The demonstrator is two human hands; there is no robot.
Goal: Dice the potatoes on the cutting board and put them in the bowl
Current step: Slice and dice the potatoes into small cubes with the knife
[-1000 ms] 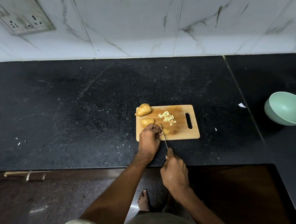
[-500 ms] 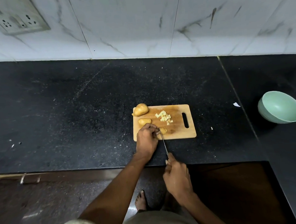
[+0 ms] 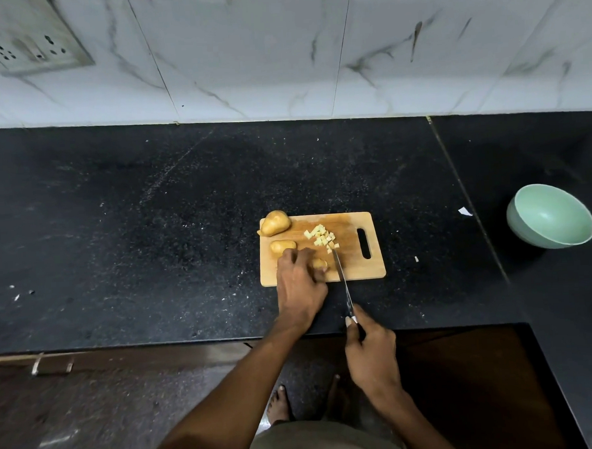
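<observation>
Potatoes (image 3: 276,222) sit on the board (image 3: 353,271). Left hand (image 3: 299,281) grips a piece (image 3: 320,264) to steady it; right hand (image 3: 369,347) clutches the knife (image 3: 341,277) beside the dice (image 3: 322,237). Bowl (image 3: 549,216) waits well right.

Dim, warm indoor light. The white marble wall tiles (image 3: 278,53) are brightest, while the black table (image 3: 151,232) swallows detail. Wide-angle distortion bows the edges; the switch socket (image 3: 31,49) at the corner is smeared. The green bowl (image 3: 549,216) casts a soft shadow.
</observation>
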